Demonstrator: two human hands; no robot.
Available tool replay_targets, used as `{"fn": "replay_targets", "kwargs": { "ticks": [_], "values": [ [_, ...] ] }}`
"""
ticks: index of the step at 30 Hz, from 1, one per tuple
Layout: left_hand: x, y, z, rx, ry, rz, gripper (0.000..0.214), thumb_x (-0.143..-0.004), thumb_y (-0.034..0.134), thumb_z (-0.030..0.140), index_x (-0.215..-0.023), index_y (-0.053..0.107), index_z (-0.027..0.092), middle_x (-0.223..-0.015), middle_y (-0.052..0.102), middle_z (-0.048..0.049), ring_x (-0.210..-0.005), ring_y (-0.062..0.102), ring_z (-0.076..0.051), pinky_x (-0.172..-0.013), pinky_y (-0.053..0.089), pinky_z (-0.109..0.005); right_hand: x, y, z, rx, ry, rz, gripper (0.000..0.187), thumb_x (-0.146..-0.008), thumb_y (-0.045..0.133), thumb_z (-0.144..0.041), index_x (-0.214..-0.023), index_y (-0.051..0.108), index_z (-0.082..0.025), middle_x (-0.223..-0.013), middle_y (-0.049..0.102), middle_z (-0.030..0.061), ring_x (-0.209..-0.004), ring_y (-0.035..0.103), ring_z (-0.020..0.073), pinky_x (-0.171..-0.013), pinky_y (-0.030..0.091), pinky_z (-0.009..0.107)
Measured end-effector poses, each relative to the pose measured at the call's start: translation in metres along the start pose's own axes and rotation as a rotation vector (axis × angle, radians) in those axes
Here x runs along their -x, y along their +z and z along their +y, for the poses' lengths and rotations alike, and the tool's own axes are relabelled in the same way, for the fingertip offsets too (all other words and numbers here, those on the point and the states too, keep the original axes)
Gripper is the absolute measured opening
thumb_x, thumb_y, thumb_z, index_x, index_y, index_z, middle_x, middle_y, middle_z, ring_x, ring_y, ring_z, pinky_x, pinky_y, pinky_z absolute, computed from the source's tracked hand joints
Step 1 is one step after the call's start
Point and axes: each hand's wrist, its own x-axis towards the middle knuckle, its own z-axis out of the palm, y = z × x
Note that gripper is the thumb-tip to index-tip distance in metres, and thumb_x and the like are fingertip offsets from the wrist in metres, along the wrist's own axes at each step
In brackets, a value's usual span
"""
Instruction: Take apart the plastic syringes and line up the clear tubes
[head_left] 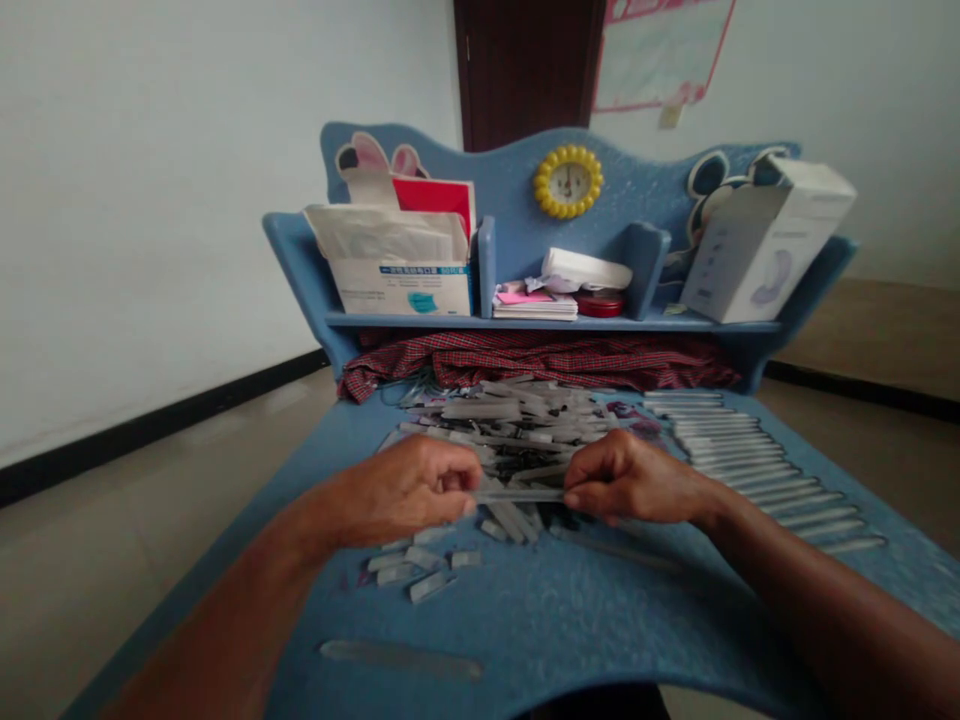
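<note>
Our left hand (433,485) and right hand (630,482) pinch a narrow, translucent, plastic-looking strip (520,495) between them! Uneven pulling could make us drop it onto that jumbled whitish heap (481,410).

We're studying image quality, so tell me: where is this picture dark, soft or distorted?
Head view: lower corners dim, and the door is nearly black; head view: the held strip between left hand and right hand has soft edges, and the nearest loose strip looks smeared; head view: wide-angle distortion probably exaggerates the splayed blue shelf.
</note>
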Motion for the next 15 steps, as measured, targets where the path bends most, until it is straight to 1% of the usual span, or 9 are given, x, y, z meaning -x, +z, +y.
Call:
{"fn": "replay_targets", "kwargs": {
  "ticks": [2,4,7,10,12,15],
  "values": [
    [-0.001,-0.004,-0.001,0.09,0.02,0.05,0.013,-0.077,0.051,0.025,-0.076,0.059,0.016,-0.065,0.052,0.0031,-0.059,0.048,-0.01,-0.051,0.035,-0.018,0.001,-0.003,0.001,-0.042,-0.004,0.004,0.021,-0.078,0.059,-0.032,-0.067,0.057,-0.014,-0.046,0.048,-0.0064,-0.039,0.038,0.0046,-0.039,0.028,0.016],
    [-0.002,-0.006,-0.003,0.188,0.057,0.135,0.016,-0.077,0.054,0.029,-0.078,0.061,0.015,-0.066,0.055,0.0022,-0.061,0.049,-0.01,-0.053,0.038,-0.018,0.001,-0.005,0.002,-0.081,-0.013,0.012,0.023,-0.078,0.06,-0.036,-0.07,0.058,-0.014,-0.045,0.049,-0.006,-0.038,0.039,0.0046,-0.038,0.029,0.016],
    [-0.006,-0.003,-0.006,0.336,0.074,0.291,0.018,-0.076,0.056,0.032,-0.078,0.062,0.015,-0.059,0.052,0.0036,-0.053,0.046,-0.008,-0.047,0.036,-0.016,0.001,-0.005,0.003,-0.121,-0.059,0.063,0.027,-0.078,0.06,-0.04,-0.071,0.058,-0.013,-0.045,0.051,-0.0052,-0.037,0.039,0.0046,-0.037,0.03,0.016],
    [-0.009,0.002,-0.008,0.458,0.064,0.435,0.02,-0.075,0.057,0.033,-0.079,0.063,0.014,-0.054,0.049,0.0047,-0.046,0.043,-0.007,-0.041,0.033,-0.015,-0.001,-0.001,0.004,-0.145,-0.125,0.136,0.031,-0.08,0.058,-0.042,-0.067,0.056,-0.013,-0.044,0.05,-0.005,-0.036,0.038,0.0044,-0.036,0.028,0.016],
    [-0.011,0.005,-0.007,0.49,0.071,0.504,0.02,-0.075,0.058,0.033,-0.079,0.063,0.014,-0.054,0.05,0.0043,-0.045,0.043,-0.007,-0.04,0.034,-0.015,-0.003,0.002,0.004,-0.157,-0.153,0.169,0.033,-0.08,0.057,-0.043,-0.065,0.054,-0.014,-0.043,0.049,-0.005,-0.037,0.037,0.0044,-0.036,0.027,0.016],
    [-0.01,0.008,-0.003,0.464,0.076,0.562,0.019,-0.074,0.059,0.032,-0.077,0.064,0.013,-0.052,0.051,0.0042,-0.044,0.043,-0.006,-0.039,0.034,-0.015,-0.004,0.008,0.005,-0.168,-0.168,0.216,0.033,-0.08,0.057,-0.043,-0.065,0.054,-0.014,-0.044,0.049,-0.0049,-0.038,0.037,0.0046,-0.037,0.026,0.016]
  ]
}}
